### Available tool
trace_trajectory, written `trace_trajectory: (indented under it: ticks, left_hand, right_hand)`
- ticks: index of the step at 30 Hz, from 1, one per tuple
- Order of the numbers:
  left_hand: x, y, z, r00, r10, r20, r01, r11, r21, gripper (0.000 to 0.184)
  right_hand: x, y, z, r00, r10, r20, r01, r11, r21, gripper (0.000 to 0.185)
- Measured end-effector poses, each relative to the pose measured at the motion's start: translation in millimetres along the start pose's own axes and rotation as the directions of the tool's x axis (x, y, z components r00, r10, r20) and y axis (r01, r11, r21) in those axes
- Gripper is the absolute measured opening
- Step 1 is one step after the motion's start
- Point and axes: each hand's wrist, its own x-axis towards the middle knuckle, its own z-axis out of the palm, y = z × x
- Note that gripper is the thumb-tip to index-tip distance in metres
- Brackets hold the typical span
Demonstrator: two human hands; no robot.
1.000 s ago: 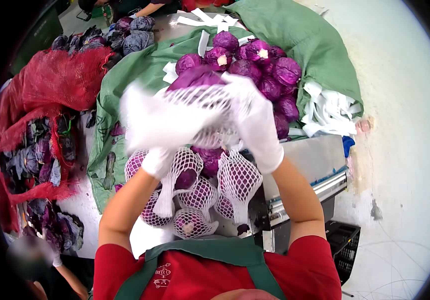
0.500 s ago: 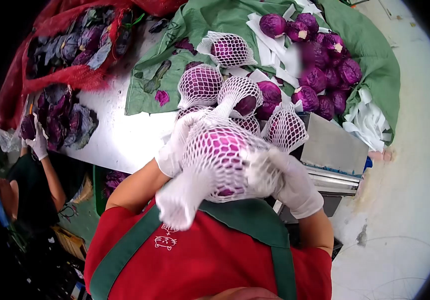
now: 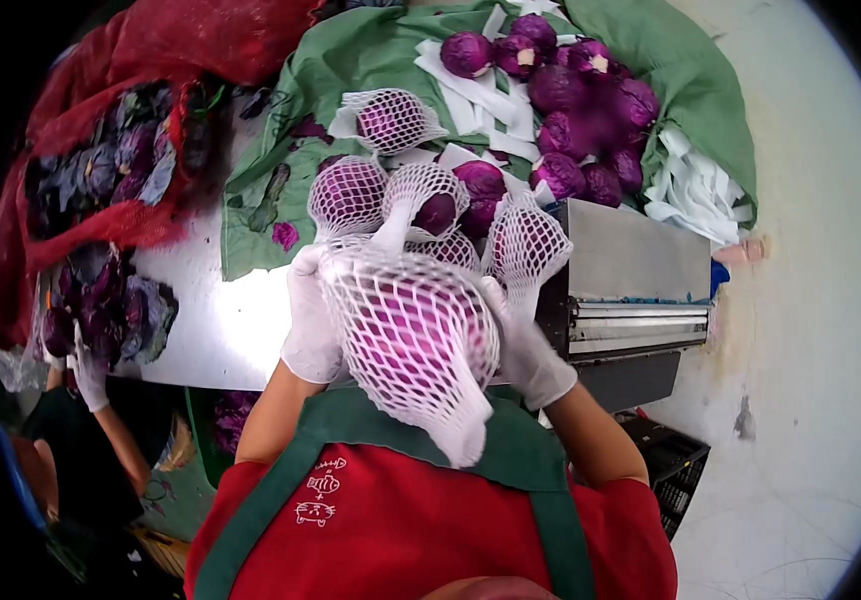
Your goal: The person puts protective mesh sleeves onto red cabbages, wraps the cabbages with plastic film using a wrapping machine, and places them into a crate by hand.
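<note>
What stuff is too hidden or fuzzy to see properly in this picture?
All in the head view:
Left hand: fingertips hidden by the netted cabbage.
Right hand: blurred, fingertips hidden by that cabbage too.
Loose cabbages: some smeared by a dark blur.
Red sack: cut off by the top edge.

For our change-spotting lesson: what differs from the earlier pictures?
The held cabbage, now inside its net, came from over the table toward the apron; the net's near end points right, not left. The left hand and right hand still hold it; bare cabbages stay heaped.
</note>
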Motion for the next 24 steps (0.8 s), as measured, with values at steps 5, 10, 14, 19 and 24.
trace_trajectory:
  ticks: [5, 10, 14, 19, 24]
  left_hand:
    - [27.9, 7.3, 8.9, 0.997, 0.022, -0.069, -0.009, 0.982, 0.188, 0.026]
    - [77.3, -11.2, 59.0, 0.861, 0.491, -0.135, -0.281, 0.679, 0.679, 0.036]
    - [148.2, -36.4, 59.3, 0.948, 0.239, 0.208, -0.273, 0.282, 0.92, 0.038]
    - [292.7, -30.6, 6.6, 0.998, -0.034, -0.043, 0.054, 0.724, 0.687, 0.042]
    - [374.6, -28.5, -48.6, 0.97, 0.131, -0.204, 0.235, -0.297, 0.925, 0.03]
  right_hand:
    - [11.9, 3.3, -22.0, 0.978, 0.13, 0.162, -0.169, 0.951, 0.257, 0.047]
    - [27.1, -93.1, 0.5, 0.98, -0.187, 0.073, 0.178, 0.978, 0.109, 0.036]
    - [96.5, -140.2, -19.4, 0.916, -0.383, 0.117, 0.395, 0.913, -0.104, 0.032]
    - [193.7, -212.6, -54.8, 0.977, -0.215, 0.002, 0.196, 0.889, -0.414, 0.037]
    - [312.8, -228.1, -152.7, 0.976, -0.184, 0.117, 0.163, 0.261, -0.951, 0.05]
